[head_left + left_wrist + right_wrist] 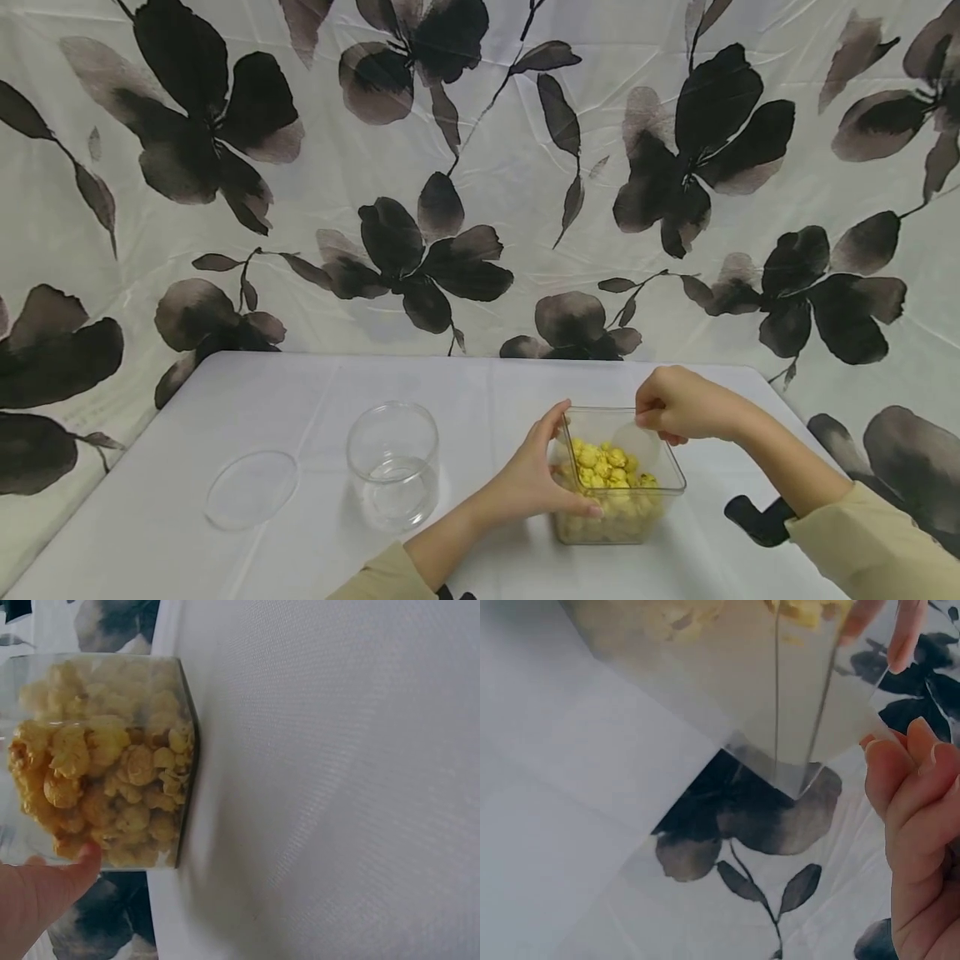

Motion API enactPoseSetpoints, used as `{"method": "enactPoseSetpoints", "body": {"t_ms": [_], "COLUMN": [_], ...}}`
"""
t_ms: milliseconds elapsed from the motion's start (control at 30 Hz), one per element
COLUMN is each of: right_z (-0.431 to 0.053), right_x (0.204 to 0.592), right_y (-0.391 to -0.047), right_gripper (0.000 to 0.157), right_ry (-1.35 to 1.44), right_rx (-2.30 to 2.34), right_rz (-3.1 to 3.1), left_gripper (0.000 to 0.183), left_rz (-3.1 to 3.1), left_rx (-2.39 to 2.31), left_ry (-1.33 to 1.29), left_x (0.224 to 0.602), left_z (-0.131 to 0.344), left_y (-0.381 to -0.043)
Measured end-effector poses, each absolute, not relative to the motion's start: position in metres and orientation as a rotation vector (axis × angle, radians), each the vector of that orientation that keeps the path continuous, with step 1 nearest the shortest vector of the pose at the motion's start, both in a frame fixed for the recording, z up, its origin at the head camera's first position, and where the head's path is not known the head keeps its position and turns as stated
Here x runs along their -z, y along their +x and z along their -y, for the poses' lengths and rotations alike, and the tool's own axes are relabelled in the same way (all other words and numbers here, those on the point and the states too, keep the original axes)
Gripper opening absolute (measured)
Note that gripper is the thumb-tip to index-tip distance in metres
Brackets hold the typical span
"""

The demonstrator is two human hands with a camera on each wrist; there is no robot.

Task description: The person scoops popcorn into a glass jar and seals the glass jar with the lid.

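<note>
A clear square container [618, 529] of yellow popcorn [600, 467] stands on the table, right of centre. My left hand [536, 479] grips its left side, thumb along the front wall and fingers at the back left rim. In the left wrist view the thumb [56, 889] lies against the container wall [97, 686]. At the back right rim my right hand [693, 404], fingers curled, pinches a translucent whitish rounded piece [633, 440], perhaps a scoop, which reaches inside over the popcorn. In the right wrist view, the right fingers [915, 776] are bunched beside the container's corner.
Left of the container stands a clear round jar [393, 492]. Farther left, a clear round disc, like a lid [252, 490], lies flat on the white-covered table [315, 567]. A flower-printed cloth [525, 208] hangs behind the table.
</note>
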State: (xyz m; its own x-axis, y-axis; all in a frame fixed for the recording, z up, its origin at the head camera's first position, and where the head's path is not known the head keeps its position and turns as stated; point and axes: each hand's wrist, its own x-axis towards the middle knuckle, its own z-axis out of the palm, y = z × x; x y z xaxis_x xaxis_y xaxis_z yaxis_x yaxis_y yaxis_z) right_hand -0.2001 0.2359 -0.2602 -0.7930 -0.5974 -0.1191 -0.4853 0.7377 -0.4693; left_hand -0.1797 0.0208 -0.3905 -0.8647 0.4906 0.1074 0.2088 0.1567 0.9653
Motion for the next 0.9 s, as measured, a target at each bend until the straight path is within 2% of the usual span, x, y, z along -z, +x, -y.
{"method": "enactPoseSetpoints", "body": {"t_ms": [167,500,900], "right_z": [-0.237,-0.248,-0.262], "right_x": [0.261,0.27,0.284], "right_y": [-0.203,-0.206,-0.204], "right_gripper": [0.023,0.016,0.017], "right_ry": [-0.862,-0.711,-0.557], "right_rx": [0.655,0.866,1.081], "right_rz": [-2.655,-2.631,-2.497], "left_gripper": [0.115,0.115,0.114], "left_rz": [-2.202,-2.204,-2.195], "left_rx": [-1.78,-1.778,-1.779], "left_ry": [0.683,0.69,0.686], "left_x": [0.389,0.389,0.391], "left_z": [-0.021,-0.02,-0.022], "left_y": [-0.181,-0.18,-0.18]}}
